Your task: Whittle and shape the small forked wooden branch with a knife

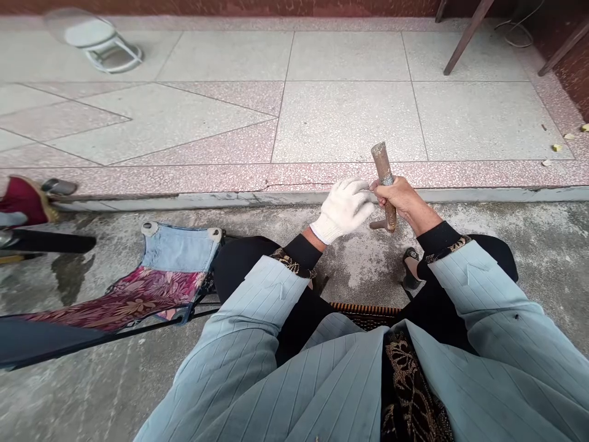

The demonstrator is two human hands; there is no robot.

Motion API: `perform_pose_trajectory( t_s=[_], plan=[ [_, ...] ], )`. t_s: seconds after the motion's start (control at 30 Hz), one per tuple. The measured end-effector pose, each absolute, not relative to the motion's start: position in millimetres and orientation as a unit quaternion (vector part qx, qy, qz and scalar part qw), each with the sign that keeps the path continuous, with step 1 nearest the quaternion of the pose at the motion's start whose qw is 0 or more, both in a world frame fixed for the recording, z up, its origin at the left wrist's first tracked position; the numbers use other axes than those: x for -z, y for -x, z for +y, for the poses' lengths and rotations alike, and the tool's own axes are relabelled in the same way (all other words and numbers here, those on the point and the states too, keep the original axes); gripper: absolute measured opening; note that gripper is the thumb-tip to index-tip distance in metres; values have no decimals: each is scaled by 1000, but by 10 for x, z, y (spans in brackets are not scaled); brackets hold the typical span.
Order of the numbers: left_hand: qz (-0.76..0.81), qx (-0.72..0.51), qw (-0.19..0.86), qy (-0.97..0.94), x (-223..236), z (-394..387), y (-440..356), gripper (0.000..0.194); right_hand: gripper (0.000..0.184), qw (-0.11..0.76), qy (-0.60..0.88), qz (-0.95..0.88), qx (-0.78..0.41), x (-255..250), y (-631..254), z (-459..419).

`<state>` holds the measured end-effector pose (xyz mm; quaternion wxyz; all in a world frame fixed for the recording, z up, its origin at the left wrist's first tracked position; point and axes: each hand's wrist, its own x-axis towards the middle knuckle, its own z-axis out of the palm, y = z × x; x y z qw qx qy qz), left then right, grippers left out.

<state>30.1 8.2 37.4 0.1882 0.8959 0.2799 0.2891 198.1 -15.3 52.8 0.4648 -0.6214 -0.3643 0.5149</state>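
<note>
My right hand, bare, is wrapped round a short brown wooden branch with a flat-cut upper end. The branch stands nearly upright in the view, and a side stub juts left from its lower end. A greyish band that looks like wound wire circles the branch just above my fingers. My left hand, in a white knitted glove, is close on the left with its fingers curled in toward the fingertips of my right hand. Whatever lies between the gloved fingers is too small to make out.
A folding chair with denim and floral cloth stands at my left. Ahead is a low step up to a tiled floor, with a white stool and dark wooden legs. A red shoe shows at far left.
</note>
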Motion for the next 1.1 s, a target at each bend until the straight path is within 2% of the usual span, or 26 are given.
perform_pose_trajectory(
  t_s=[0.1, 0.17, 0.27, 0.37, 0.47, 0.63, 0.77, 0.97, 1.1],
  plan=[
    [324, -349, 344, -809, -403, 109, -277, 32, 12, 444, 618, -409, -504, -533, -2006, -167],
    [353, -371, 445, -735, -448, 149, -262, 31, 13, 419, 609, -445, -505, -550, -2024, -183],
    [311, -334, 548, -701, -525, 211, -244, 31, 12, 388, 606, -476, -505, -594, -2030, -208],
    [260, -276, 604, -701, -556, 253, -224, 31, 10, 365, 622, -487, -493, -639, -2016, -222],
    [278, -243, 589, -719, -542, 277, -195, 29, 10, 347, 633, -498, -481, -682, -2004, -230],
    [332, -186, 451, -807, -570, 290, -165, 20, 9, 325, 639, -492, -494, -751, -1993, -241],
    [343, -175, 402, -830, -632, 248, -191, 13, 11, 309, 652, -469, -509, -703, -2004, -226],
    [393, -235, 396, -796, -585, 189, -254, 13, 11, 369, 551, -321, -676, -558, -2023, -227],
    [426, -316, 479, -700, -471, 204, -290, 14, 10, 361, 477, -240, -765, -560, -1994, -248]
  ],
)
